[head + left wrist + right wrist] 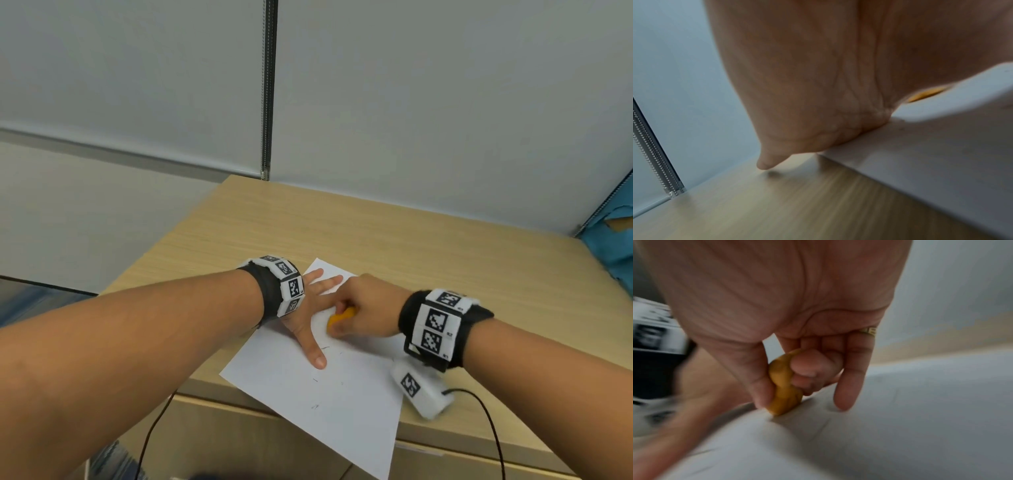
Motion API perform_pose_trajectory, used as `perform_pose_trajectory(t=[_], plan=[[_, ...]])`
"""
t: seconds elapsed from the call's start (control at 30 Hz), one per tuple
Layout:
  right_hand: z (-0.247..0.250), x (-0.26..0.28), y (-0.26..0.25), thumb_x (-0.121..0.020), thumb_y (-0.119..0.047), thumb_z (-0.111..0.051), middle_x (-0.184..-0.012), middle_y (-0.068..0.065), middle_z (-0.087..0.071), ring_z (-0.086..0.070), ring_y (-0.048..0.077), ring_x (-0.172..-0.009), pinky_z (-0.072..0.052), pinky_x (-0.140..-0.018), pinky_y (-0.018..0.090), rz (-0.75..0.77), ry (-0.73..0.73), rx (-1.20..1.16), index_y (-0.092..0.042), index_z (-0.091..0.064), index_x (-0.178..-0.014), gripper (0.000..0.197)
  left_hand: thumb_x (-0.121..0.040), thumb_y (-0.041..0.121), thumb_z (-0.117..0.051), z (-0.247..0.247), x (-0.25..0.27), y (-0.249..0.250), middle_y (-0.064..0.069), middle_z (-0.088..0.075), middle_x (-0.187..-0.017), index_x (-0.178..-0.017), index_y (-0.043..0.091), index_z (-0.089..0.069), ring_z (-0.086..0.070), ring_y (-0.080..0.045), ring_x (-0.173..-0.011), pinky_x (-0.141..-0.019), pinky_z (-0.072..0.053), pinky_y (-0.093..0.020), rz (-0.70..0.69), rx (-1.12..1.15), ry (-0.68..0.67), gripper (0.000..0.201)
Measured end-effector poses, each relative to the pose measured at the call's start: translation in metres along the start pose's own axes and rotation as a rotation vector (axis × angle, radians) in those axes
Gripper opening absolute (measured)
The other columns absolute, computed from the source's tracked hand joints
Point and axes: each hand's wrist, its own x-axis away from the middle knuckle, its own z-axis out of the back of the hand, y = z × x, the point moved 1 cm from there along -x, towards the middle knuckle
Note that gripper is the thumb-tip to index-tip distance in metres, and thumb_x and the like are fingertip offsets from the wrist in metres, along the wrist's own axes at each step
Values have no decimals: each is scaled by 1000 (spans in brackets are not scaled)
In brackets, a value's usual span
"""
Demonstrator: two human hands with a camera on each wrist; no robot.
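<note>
Evidently the orange-yellow eraser is a small, light lump. In the right wrist view it looks soft and lobed, squashed between thumb and fingertips, so it should bend under pressure and drag on the sheet rather than slide. It is best pinched low on its two sides, close to the end that rubs.

It stands with its lower end on a white sheet of paper, near the sheet's middle. The paper is thin and floppy, likely to crease or tear if rubbed without support. Its near corner hangs over the near edge of the wooden table. A few faint pencil marks show nearer than the eraser.

The right hand is curled tight around the eraser, thumb on one side and bent fingers on the other. One straighter finger, with a ring at its base, touches the paper to the right.

The left hand lies spread and flat just left of the eraser, fingers straight, pressing the sheet down and holding nothing.
</note>
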Motion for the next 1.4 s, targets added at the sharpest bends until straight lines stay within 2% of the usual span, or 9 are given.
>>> perform_pose_trajectory(t=[0.2, 0.33, 0.5, 0.6, 0.77, 0.93, 1.07, 1.2, 1.4], plan=[[-12, 6, -7, -83, -40, -72, -78, -1, -68, -61, 15, -70, -54, -68, 35, 85, -14, -1, -17, -69, -85, 23, -63, 86, -67, 0, -1, 0, 12, 37, -160, -155, 47, 9, 33, -25, -148, -115, 5, -67, 2, -11, 14, 126], [8, -7, 17, -81, -41, -74, -79, 2, -69, -63, 20, -72, -54, -70, 37, -56, 92, -2, -17, -68, -79, 25, -62, 86, -68, -1, 1, -1, 14, 34, -161, -149, 51, 24, 30, -25, -149, -113, 6, -69, -15, 17, 38, 131], [-7, 7, -10, -83, -40, -72, -75, -7, -62, -58, 11, -68, -48, -62, 28, 102, -31, 28, -20, -67, -85, 21, -64, 86, -66, 2, 2, 0, 11, 38, -159, -156, 49, 0, 32, -26, -148, -114, 5, -68, -1, -20, 5, 119], [9, -4, 5, -81, -42, -71, -75, -4, -63, -63, 20, -74, -54, -67, 35, -19, 45, 78, -21, -63, -76, 23, -62, 87, -66, 0, 0, 0, 14, 34, -160, -151, 49, 20, 31, -25, -149, -114, 5, -69, -7, -3, 21, 130], [-10, 10, -13, -82, -42, -69, -80, -4, -67, -62, 17, -73, -55, -67, 33, 102, -11, 59, -20, -68, -87, 22, -62, 85, -68, -2, -1, -1, 12, 35, -160, -156, 48, 2, 32, -24, -148, -115, 7, -67, -7, 4, 36, 123], [11, -4, 5, -83, -37, -69, -76, 4, -68, -64, 24, -71, -55, -66, 36, -29, 78, 115, -14, -66, -77, 25, -60, 86, -69, -2, -2, -2, 13, 33, -161, -152, 49, 20, 30, -26, -149, -112, 6, -70, -15, 19, 31, 133], [-6, 15, -18, -84, -36, -69, -82, 0, -69, -62, 18, -73, -54, -66, 33, 88, -48, 101, -16, -69, -88, 21, -63, 84, -70, 0, 1, 0, 11, 35, -161, -155, 50, -7, 31, -25, -149, -114, 5, -68, -15, 7, 23, 117], [20, -2, 5, -83, -38, -65, -80, 4, -69, -66, 26, -77, -60, -73, 40, -28, 38, 177, -13, -70, -85, 25, -60, 85, -69, -1, -2, -2, 12, 34, -161, -150, 50, 23, 29, -26, -149, -112, 6, -71, -17, 22, 27, 133], [4, 8, -4, -84, -39, -72, -73, -8, -61, -57, 11, -67, -48, -62, 29, 49, -60, 98, -19, -67, -84, 21, -60, 87, -67, -2, -4, -2, 11, 35, -161, -153, 51, 15, 31, -27, -149, -113, 5, -69, -9, 2, 29, 129]])
